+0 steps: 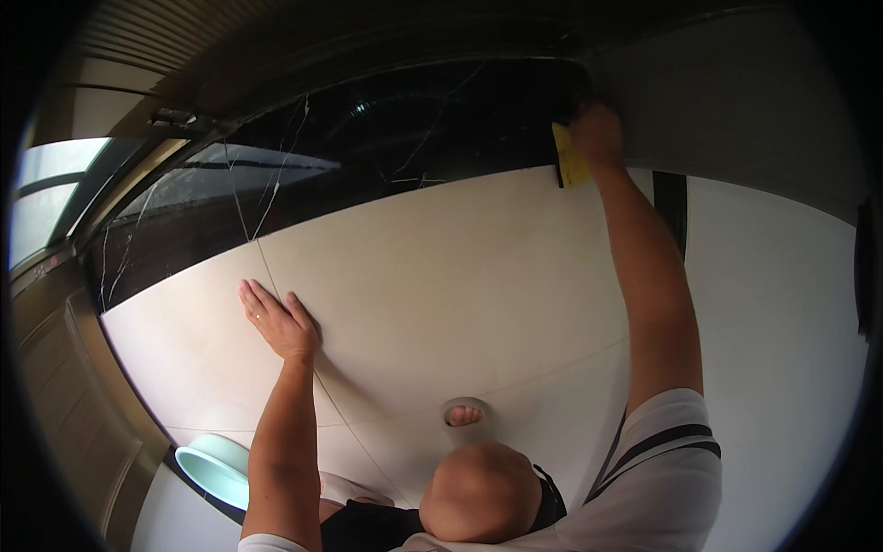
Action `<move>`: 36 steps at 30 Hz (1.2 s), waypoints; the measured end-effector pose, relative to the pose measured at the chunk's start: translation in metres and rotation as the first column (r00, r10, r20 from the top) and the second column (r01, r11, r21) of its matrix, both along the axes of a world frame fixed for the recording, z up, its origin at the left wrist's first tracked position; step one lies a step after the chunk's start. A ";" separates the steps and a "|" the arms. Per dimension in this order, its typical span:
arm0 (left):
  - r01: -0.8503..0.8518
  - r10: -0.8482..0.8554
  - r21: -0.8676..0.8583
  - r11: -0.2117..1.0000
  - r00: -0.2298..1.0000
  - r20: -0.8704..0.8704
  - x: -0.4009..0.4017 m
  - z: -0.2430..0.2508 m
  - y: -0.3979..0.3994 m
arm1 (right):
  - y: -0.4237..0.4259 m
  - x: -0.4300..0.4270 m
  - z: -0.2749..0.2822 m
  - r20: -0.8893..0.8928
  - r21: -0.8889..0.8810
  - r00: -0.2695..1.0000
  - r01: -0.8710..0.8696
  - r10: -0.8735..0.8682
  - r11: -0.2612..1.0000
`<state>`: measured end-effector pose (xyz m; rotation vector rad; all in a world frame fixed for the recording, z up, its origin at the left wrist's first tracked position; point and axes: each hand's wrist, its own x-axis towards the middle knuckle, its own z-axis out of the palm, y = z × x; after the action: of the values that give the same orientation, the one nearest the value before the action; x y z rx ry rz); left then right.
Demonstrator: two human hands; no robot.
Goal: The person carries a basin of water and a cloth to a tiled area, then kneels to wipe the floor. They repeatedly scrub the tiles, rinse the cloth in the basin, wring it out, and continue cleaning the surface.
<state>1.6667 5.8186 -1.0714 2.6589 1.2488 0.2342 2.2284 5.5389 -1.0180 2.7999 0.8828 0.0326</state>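
My left hand (281, 324) rests palm down on the cream floor tile (428, 276), across a joint line. It holds nothing, its thumb stands apart from the fingers, and a ring shows on one finger. Stretched far forward, my right hand (597, 134) grips a yellow cloth with a dark edge (571, 157). The cloth lies at the border between the glossy black stone strip with white veins (386, 138) and the cream tile. Shadow blurs the fingers of this hand, and part of the cloth is hidden beneath them.
A mint-green plastic basin (214, 462) stands at the lower left, partly behind my left forearm. Brown door panels (76, 386) border the left side. A dark panel (724, 103) rises at the right, close to my right hand. My knee and slippered foot (465, 415) are below.
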 end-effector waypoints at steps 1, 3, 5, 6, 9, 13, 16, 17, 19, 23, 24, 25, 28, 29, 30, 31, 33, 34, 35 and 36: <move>0.003 -0.003 0.002 1.000 1.000 0.007 0.000 0.000 0.001 | 0.001 0.004 -0.008 0.114 0.022 0.990 -0.091 0.088 0.996; 0.019 -0.019 -0.002 1.000 1.000 0.018 -0.001 -0.002 0.000 | 0.000 0.018 -0.025 0.253 0.054 0.961 -0.134 0.116 0.989; 0.017 -0.017 -0.019 1.000 1.000 0.015 0.005 -0.005 -0.004 | 0.005 0.032 -0.042 0.305 0.107 0.952 -0.036 0.002 0.994; 0.014 -0.014 -0.022 1.000 1.000 0.000 0.002 -0.004 -0.003 | 0.005 0.022 -0.047 0.186 0.146 0.982 0.016 -0.043 0.989; -0.005 0.005 -0.019 1.000 1.000 -0.029 -0.005 0.003 0.001 | -0.006 -0.030 -0.029 -0.106 0.254 0.987 0.140 -0.117 0.957; 0.006 -0.006 0.010 1.000 1.000 -0.025 -0.001 -0.004 0.003 | -0.074 -0.095 -0.032 -0.042 0.299 0.997 0.078 -0.068 0.951; 0.014 -0.014 -0.012 1.000 1.000 -0.024 0.000 0.000 -0.003 | -0.061 -0.122 -0.037 0.023 0.305 0.996 0.079 -0.091 0.949; 0.019 -0.019 -0.012 1.000 1.000 -0.018 0.001 -0.001 -0.003 | -0.044 -0.121 -0.046 0.099 0.300 0.995 0.001 -0.032 0.954; 0.015 -0.015 -0.001 1.000 0.999 -0.029 -0.008 0.000 -0.002 | 0.042 -0.152 -0.032 -0.045 0.339 0.992 -0.100 0.122 0.935; 0.022 -0.021 -0.031 0.999 0.998 0.052 -0.009 -0.007 -0.001 | 0.151 -0.260 -0.019 -0.178 0.574 0.793 -0.397 0.582 0.717; 0.024 -0.020 -0.043 0.999 0.995 0.093 -0.015 -0.013 0.003 | 0.159 -0.298 -0.030 -0.203 0.656 0.718 -0.405 0.666 0.637; 0.026 -0.019 -0.053 0.998 0.991 0.133 -0.021 -0.016 0.010 | 0.160 -0.337 -0.038 -0.213 0.734 0.633 -0.399 0.744 0.549; 0.074 0.057 -0.363 0.929 0.940 0.337 -0.042 -0.015 0.033 | 0.123 -0.430 -0.068 -0.199 0.838 0.491 -0.363 0.848 0.407; 0.086 0.041 -0.383 0.920 0.950 0.310 -0.048 -0.009 0.037 | 0.106 -0.451 -0.071 -0.250 0.889 0.410 -0.262 0.877 0.375; 0.097 0.025 -0.403 0.910 0.957 0.288 -0.049 0.000 0.040 | 0.086 -0.462 -0.057 -0.219 0.888 0.455 -0.273 0.863 0.370; 0.108 0.007 -0.421 0.901 0.965 0.263 -0.052 0.007 0.044 | 0.066 -0.463 -0.039 -0.188 0.888 0.499 -0.281 0.846 0.364; 0.155 -0.073 -0.401 0.903 0.975 0.211 -0.057 0.009 0.053 | 0.039 -0.425 -0.028 -0.065 0.870 0.723 -0.296 0.687 0.394; 0.192 -0.140 -0.345 0.919 0.976 0.170 -0.053 0.010 0.053 | 0.021 -0.386 -0.037 -0.098 0.880 0.740 -0.248 0.665 0.406; 0.229 -0.205 -0.300 0.926 0.973 0.108 -0.059 0.012 0.052 | 0.012 -0.350 -0.021 -0.108 0.753 0.824 -0.298 0.556 0.587; 0.234 -0.224 -0.293 0.927 0.972 0.069 -0.059 0.010 0.053 | 0.008 -0.315 -0.018 -0.095 0.452 0.870 -0.395 0.483 0.800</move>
<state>1.6076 5.8713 -1.0618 2.4930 0.8712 0.0486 1.9129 5.5472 -1.0364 2.9315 1.7664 0.0017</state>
